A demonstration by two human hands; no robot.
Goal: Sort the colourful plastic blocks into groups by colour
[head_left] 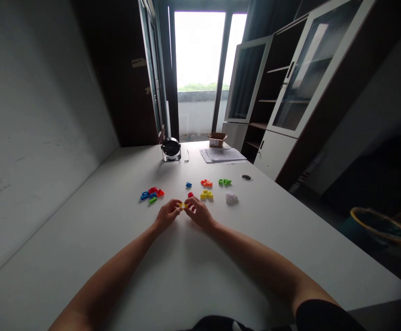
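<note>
Between the fingertips of my left hand [168, 214] and my right hand [199, 213] is a small yellow plastic piece [183, 206] with a pale middle. Both hands pinch it, one from each side. A red piece [190, 195] lies just beyond my right fingers, partly hidden by them. Past it sits a single blue piece [188, 185]. Yellow pieces [206, 195] are grouped right of the red one, with orange pieces [206, 183] behind them. Green pieces [225, 182] and whitish pieces [231, 198] lie farther right. A mixed pile [152, 194] of blue, red and green pieces is at the left.
On the white table [117, 257], a round black device on a stand [171, 149] is at the back. Papers [223, 155] and an open cardboard box [217, 139] lie right of it. A cable hole [246, 178] is near the right edge. A cabinet door [248, 80] hangs open beyond.
</note>
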